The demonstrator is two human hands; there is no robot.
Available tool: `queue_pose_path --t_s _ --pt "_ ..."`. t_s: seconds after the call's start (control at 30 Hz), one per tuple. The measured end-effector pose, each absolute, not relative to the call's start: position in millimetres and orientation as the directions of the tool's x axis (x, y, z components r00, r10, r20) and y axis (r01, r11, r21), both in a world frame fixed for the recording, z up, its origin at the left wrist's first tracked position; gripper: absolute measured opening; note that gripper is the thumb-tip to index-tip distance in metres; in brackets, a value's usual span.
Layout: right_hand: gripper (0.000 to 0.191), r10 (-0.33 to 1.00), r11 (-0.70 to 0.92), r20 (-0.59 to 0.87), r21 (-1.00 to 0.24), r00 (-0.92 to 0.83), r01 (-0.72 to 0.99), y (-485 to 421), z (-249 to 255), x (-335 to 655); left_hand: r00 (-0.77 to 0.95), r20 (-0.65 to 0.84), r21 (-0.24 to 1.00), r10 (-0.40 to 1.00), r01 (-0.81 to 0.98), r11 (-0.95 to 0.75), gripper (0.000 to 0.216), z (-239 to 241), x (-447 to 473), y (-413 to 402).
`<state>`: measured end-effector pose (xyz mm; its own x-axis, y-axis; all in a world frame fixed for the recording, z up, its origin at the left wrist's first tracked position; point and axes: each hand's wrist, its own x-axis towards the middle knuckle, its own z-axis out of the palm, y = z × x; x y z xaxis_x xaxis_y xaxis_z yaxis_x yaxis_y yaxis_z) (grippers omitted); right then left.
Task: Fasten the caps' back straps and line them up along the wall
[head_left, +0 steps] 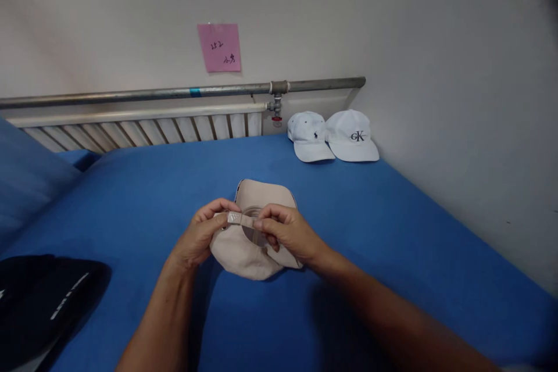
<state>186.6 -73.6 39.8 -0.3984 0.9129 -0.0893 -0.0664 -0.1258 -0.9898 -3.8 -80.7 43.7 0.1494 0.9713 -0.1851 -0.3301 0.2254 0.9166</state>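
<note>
While a person bent both hands to a beige cap (244,256) near the middle of a blue surface (174,171), the fingers of each gripped its back strap (247,221). The left hand (201,236) pinched the strap beside a shiny clasp (234,218), thumb pressed close to the metal; the right hand (291,232) held the other end between thumb and fingers. The cap's brim extended on the far side and to the right, behind the right hand. Whether the cap rested fully on the surface could not be told.

Toward the wall (418,29), a pale cap (309,135) with a small dark emblem sat touching a white cap (349,135) lettered in black. At lower left lay a dark cap (35,296), its white lettering too blurred to read. A pink note (220,49) hung above a metal pipe (143,95) and a white radiator (194,128).
</note>
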Motion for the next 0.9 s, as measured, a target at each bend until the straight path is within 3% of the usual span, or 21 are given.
queue_pose_path --t_s 0.3,0.5,0.9 --pt "0.014 0.855 -0.234 -0.124 -0.959 -0.503 -0.161 -72.5 41.9 188.6 0.129 -0.176 0.940 0.976 -0.270 0.206 0.016 43.4 -3.4 -81.9" --pt "0.015 0.846 -0.240 -0.160 -0.966 -0.509 -0.095 -71.7 41.4 190.4 0.142 -0.189 0.942 0.972 -0.252 0.220 0.015 42.9 -3.5 -81.9" --pt "0.015 0.834 -0.316 -0.182 -0.931 -0.521 -0.182 -75.4 42.2 184.4 0.189 -0.198 0.931 0.962 -0.271 0.245 0.016 44.7 -4.3 -83.3"
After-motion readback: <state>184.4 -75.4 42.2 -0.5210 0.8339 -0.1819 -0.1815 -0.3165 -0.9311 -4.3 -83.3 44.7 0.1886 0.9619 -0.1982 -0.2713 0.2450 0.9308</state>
